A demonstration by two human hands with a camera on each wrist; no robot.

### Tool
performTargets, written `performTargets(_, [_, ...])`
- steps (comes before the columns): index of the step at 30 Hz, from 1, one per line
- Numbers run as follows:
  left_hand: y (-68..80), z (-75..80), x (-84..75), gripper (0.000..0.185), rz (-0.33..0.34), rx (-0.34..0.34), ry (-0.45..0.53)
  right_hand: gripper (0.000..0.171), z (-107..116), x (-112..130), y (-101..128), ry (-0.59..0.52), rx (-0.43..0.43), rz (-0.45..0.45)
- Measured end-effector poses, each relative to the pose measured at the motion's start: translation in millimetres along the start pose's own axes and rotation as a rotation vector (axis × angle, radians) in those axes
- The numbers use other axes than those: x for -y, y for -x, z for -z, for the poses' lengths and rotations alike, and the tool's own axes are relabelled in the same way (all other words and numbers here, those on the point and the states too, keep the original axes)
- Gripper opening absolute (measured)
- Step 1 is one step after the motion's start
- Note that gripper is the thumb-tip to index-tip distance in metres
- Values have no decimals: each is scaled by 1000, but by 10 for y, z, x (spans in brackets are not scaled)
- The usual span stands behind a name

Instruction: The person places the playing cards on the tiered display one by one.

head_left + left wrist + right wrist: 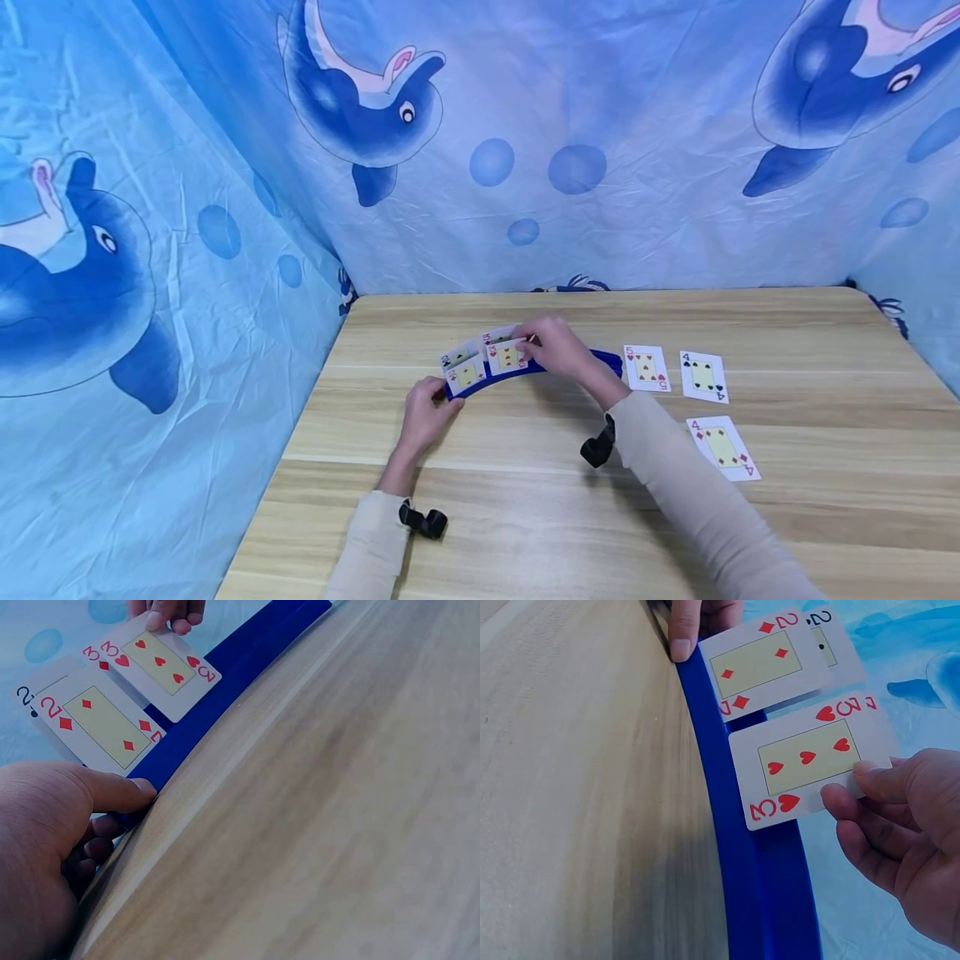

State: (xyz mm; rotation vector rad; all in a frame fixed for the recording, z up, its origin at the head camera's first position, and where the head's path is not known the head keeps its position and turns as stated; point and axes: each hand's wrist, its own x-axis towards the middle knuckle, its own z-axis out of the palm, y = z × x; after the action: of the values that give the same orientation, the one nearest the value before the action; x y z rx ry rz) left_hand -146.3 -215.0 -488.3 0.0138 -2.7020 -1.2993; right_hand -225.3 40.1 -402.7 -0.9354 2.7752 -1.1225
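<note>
A curved blue card holder (pixel 603 360) lies on the wooden table (pixel 525 517) with several cards standing in it. My left hand (pixel 442 398) grips its left end, thumb (pixel 116 793) on the blue rim (pixel 240 667) and fingers curled below. My right hand (pixel 534 340) pinches the three of hearts (pixel 810 757) by its upper edge, the card's lower edge in the holder's slot (pixel 757 885). To its left stand the two of diamonds (pixel 97 724) and, behind it, a two of spades (pixel 832 645). Another red three peeks out behind the three of hearts (pixel 161 664).
Three cards lie face up on the table to the right of the holder: a five of hearts (pixel 647 367), a four of spades (pixel 702 376) and a four of diamonds (pixel 723 447). A blue dolphin-print cloth (pixel 225 167) hangs behind and on both sides.
</note>
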Motion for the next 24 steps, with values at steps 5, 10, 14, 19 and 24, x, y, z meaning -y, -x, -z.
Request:
performTargets(5, [3,0,3,39,-3,-6,10,19,-28,-1,2,2,3,10])
performTargets(10, [-3,-4,13,39,-1,-5,21,20,-27,12,2,-2,-10,-10])
performTargets(14, [-3,-6,15,38,0,-7,21,19,-39,3,-6,13,-16,0])
performTargets(19, [6,-6,14,39,5,-7,25,14,-83,-15,-9,28,1,14])
performTargets(24, [9,-7,9,38,6,-5,25,17,-79,-24,8,21,24,2])
